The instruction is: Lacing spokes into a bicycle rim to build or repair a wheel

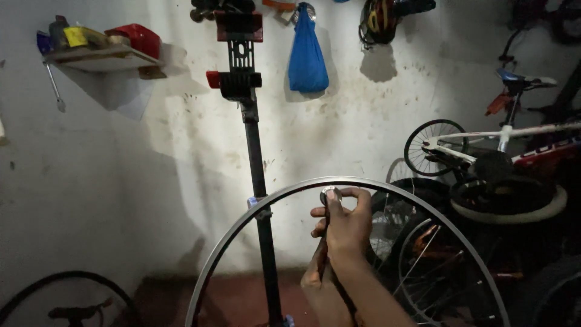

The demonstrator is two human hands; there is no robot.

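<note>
Silvery, light, stiff bicycle rim (242, 230), best gripped at its edge; right hand (345, 227) pinches a small round tool (330, 194) at its top, left hand (315, 275) closed lower down.

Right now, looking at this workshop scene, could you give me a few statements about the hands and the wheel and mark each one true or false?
1. The right hand pinches a small round silvery part near the top of the wheel rim. True.
2. The left hand is lower, inside the rim's circle. True.
3. The rim lies flat on the floor. False: it stands upright in front of the person.
4. The bag on the wall is red. False: it is blue.
5. A black repair stand pole rises behind the rim. True.
6. The white-framed bicycle is on the left. False: it is on the right.
</note>
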